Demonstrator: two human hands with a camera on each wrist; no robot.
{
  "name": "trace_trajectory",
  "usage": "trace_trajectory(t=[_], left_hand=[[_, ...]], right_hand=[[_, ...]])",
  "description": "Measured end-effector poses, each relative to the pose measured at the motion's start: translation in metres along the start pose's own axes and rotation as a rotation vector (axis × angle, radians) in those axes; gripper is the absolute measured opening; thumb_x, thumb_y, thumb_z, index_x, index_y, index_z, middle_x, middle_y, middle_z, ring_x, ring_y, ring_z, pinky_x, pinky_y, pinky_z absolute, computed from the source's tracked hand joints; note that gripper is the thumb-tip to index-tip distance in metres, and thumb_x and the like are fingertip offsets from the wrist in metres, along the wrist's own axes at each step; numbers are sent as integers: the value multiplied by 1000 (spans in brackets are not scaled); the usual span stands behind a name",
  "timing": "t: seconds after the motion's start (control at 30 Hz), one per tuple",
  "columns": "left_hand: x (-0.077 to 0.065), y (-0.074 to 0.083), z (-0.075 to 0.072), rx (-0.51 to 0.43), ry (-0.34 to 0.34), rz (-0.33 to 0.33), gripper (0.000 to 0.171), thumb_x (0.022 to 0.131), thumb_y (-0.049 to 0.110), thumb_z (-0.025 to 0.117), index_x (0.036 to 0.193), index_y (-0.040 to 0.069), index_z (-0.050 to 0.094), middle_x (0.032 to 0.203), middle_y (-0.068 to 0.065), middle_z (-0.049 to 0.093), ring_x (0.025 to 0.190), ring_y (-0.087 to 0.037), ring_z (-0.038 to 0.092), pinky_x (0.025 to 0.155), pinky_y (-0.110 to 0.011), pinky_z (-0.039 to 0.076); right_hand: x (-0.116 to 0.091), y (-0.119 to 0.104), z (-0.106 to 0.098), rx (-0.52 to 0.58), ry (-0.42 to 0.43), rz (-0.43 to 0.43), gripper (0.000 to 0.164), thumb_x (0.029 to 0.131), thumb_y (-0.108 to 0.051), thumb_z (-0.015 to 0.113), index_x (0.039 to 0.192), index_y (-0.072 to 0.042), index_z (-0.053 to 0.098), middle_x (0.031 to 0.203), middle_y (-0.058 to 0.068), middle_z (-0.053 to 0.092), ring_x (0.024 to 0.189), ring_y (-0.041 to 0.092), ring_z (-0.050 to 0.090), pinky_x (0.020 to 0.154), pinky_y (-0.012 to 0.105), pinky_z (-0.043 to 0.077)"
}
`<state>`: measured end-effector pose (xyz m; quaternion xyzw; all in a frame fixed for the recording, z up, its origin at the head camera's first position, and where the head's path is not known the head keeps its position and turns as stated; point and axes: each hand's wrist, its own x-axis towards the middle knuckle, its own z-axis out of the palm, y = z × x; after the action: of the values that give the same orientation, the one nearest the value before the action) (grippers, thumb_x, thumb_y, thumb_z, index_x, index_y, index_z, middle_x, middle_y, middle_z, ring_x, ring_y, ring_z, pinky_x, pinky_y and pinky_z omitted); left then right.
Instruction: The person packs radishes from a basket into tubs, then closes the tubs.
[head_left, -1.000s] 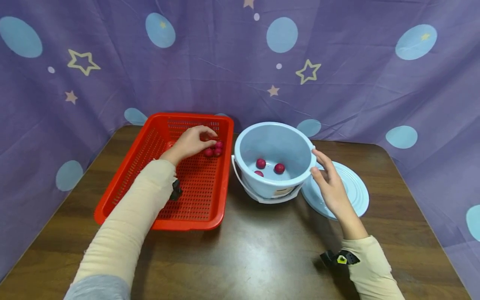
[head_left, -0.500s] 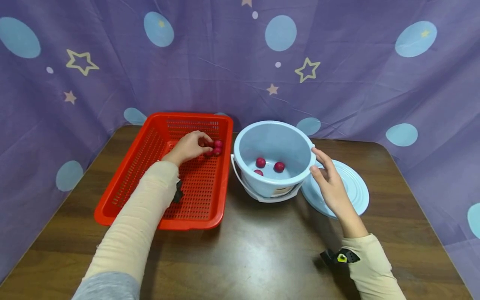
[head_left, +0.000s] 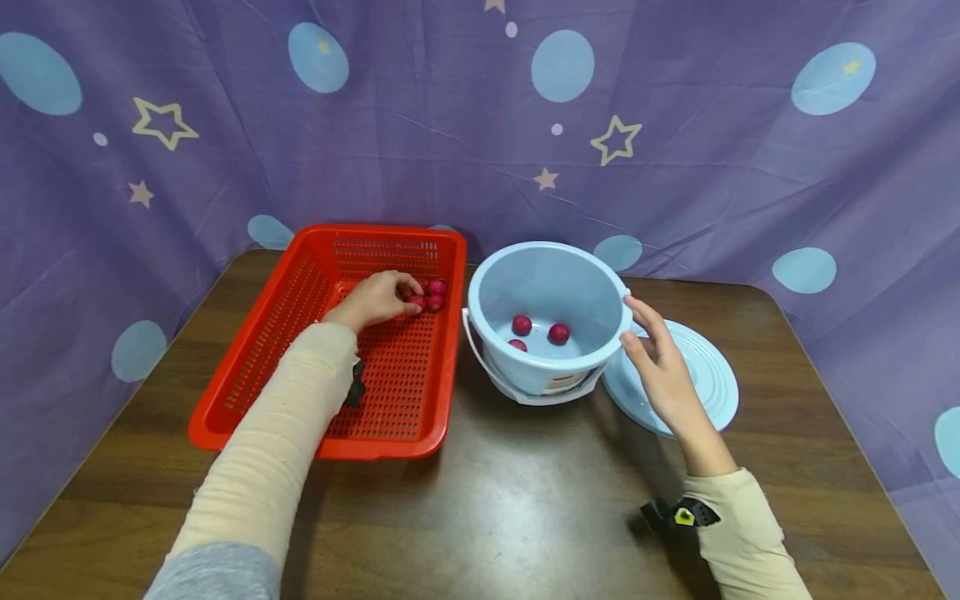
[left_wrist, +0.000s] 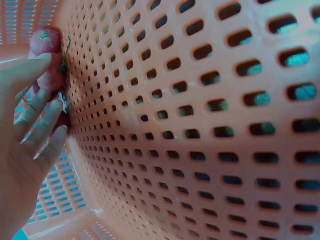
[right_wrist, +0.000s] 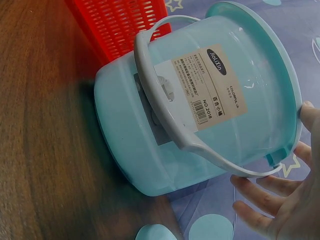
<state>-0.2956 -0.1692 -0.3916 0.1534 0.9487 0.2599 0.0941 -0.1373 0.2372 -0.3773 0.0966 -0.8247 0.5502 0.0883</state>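
My left hand (head_left: 378, 300) is down in the red plastic basket (head_left: 382, 450), with thumb and fingers pinching a radish (left_wrist: 51, 79) beside the others. More radishes (head_left: 437, 293) lie against the basket's right side; fingers partly hide the cluster. In the left wrist view, another radish (left_wrist: 46, 39) shows its green stem end. Right of the basket stands a light blue bucket (head_left: 525, 379) with several radishes (head_left: 558, 334) on its bottom. My right hand (head_left: 660, 367) holds the bucket's rim at the right, thumb and fingers around the handle's joint (right_wrist: 272, 172).
A light blue lid (head_left: 708, 375) lies on the wooden table (head_left: 510, 517) behind my right hand. The bucket's handle (right_wrist: 165, 115) hangs down on the near side. A purple patterned cloth (head_left: 450, 125) rises behind the table.
My left hand has moved slightly down and nearer inside the basket, and its fingers have closed around a radish. The right hand and the bucket have stayed in place.
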Motion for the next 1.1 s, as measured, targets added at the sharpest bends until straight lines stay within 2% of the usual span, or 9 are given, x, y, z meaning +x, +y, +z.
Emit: trace_trajectory(t=[0.1,0.23,0.3,0.37,0.5,0.57,0.73,0.9,1.1], left_hand=[[-1,0,0,15,-9,-13,25,89,17,74,111,7,68,109,-14,65,101,-29,58,93,-46,43],[-1,0,1,30,-7,-15,26,89,18,75,112,9,66,109,-14,65,101,-30,59,92,-47,43],[-1,1,1,34,-11,-13,27,89,18,74,113,9,66,109,-15,65,100,-30,59,92,-47,43],[-1,1,0,34,-5,-24,28,89,19,74,114,9,67,110,-14,65,100,-30,59,91,-47,44],[-1,3,-4,18,26,-43,28,89,22,74,114,10,68,112,-14,65,103,-31,60,92,-48,44],[-1,4,-8,11,40,-41,28,89,22,73,114,10,67,113,-14,66,104,-31,60,94,-48,43],[-3,10,-21,0,57,-8,28,89,22,73,113,10,67,114,-14,67,107,-30,60,97,-48,43],[-7,17,-35,-3,70,22,26,90,24,73,113,14,67,117,-10,66,107,-28,59,96,-49,43],[-12,32,-42,-5,96,78,26,90,26,73,113,19,67,112,-4,67,101,-23,60,93,-48,44]], right_hand=[[0,0,0,-8,4,-1,50,106,-20,47,154,-20,35,149,18,42,121,39,54,104,51,38],[0,0,-1,-18,6,1,49,106,-20,47,154,-20,36,149,17,43,121,38,55,101,32,40],[0,-1,-1,-19,7,2,49,106,-20,47,154,-21,36,149,17,43,121,37,55,99,27,39],[0,-1,0,-21,5,1,50,106,-21,47,154,-21,36,149,17,43,121,37,55,100,31,40],[1,0,0,-12,4,2,50,106,-21,47,154,-21,35,149,17,42,122,38,54,104,50,38],[1,0,0,-2,4,2,50,106,-21,47,154,-20,35,150,18,42,123,39,53,104,55,37],[1,0,0,9,4,-3,50,106,-20,47,154,-19,35,149,18,42,123,40,53,105,56,36],[1,-1,1,14,5,-1,50,106,-20,47,154,-19,35,149,19,42,124,40,52,105,56,35],[0,-2,0,12,2,8,50,106,-21,47,154,-19,35,149,18,42,124,40,52,105,54,36]])
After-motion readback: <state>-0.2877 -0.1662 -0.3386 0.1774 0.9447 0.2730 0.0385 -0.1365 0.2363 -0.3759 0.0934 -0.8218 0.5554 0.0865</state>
